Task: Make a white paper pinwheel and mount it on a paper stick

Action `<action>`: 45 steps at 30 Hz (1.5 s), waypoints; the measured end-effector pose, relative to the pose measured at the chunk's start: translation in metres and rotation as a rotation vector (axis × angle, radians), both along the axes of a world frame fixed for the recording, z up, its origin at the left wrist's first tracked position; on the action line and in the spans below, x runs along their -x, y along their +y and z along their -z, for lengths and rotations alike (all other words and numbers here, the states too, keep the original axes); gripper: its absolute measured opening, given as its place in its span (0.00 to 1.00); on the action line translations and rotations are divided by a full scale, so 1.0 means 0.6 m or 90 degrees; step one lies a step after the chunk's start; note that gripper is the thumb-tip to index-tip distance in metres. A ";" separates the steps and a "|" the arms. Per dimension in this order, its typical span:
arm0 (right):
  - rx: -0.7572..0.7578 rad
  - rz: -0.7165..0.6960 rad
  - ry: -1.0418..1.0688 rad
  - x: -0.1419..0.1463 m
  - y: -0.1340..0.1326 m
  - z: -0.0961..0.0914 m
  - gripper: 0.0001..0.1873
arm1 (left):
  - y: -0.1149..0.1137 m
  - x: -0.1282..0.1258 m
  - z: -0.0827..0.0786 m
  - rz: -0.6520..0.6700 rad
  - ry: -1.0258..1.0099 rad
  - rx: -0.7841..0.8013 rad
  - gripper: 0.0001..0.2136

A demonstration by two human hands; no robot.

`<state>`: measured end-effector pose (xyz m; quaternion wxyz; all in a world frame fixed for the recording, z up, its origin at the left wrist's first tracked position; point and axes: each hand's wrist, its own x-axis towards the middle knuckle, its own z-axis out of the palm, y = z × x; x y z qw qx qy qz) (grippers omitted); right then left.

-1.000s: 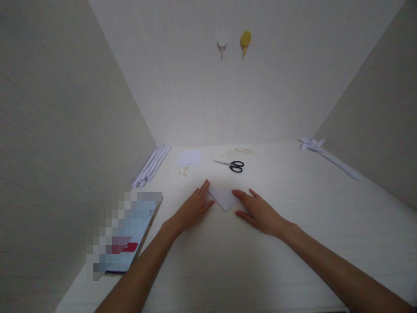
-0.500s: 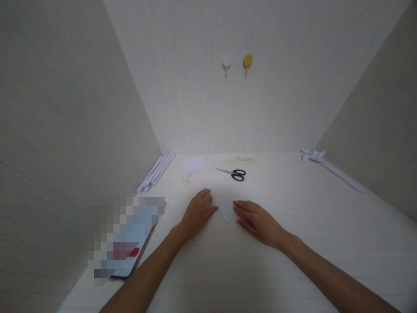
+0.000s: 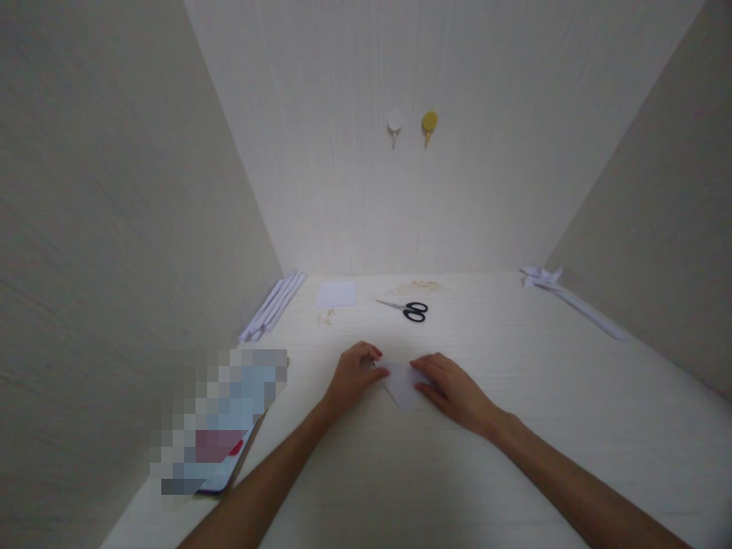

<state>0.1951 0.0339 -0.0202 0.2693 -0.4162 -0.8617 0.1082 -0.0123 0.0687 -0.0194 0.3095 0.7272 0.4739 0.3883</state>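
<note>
A small piece of white paper (image 3: pixel 402 386) lies low over the tabletop between my two hands, its lower corner pointing toward me. My left hand (image 3: pixel 358 375) pinches its left corner with the thumb and curled fingers. On the other side, my right hand (image 3: pixel 449 387) has its fingers and thumb closed over the right part, hiding that edge. Beyond the hands lie black-handled scissors (image 3: pixel 405 308), blades pointing left. A flat white paper square (image 3: pixel 337 293) sits to their left, with thin pale rubber bands (image 3: pixel 327 317) in front of it.
Rolled white paper tubes (image 3: pixel 273 306) lie along the left wall. A phone (image 3: pixel 229 457), partly blurred out, leans at the left. A paper pinwheel shape (image 3: pixel 540 277) on a paper stick (image 3: pixel 592 315) rests by the right wall. More pale bands (image 3: pixel 424 285) lie behind the scissors.
The paper between my hands shows more of its surface and its lower corner sits nearer me. My left hand has shifted slightly right, and its fingers have lifted and curled. The whole view has tilted slightly.
</note>
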 end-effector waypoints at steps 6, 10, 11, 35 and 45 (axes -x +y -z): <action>0.182 0.065 0.192 0.009 0.006 0.004 0.10 | -0.010 -0.027 -0.004 -0.005 -0.168 0.092 0.11; 0.306 0.074 0.366 0.015 0.009 0.007 0.13 | -0.017 -0.038 -0.004 0.084 -0.194 0.166 0.10; 0.320 0.079 0.399 0.016 0.009 0.007 0.14 | -0.018 -0.038 -0.004 0.110 -0.182 0.186 0.10; 0.079 0.357 0.335 -0.016 0.151 0.018 0.14 | -0.018 -0.018 -0.017 0.045 -0.182 0.231 0.10; 0.089 0.323 0.095 0.002 0.225 -0.008 0.06 | -0.012 -0.011 -0.012 0.079 -0.341 0.236 0.13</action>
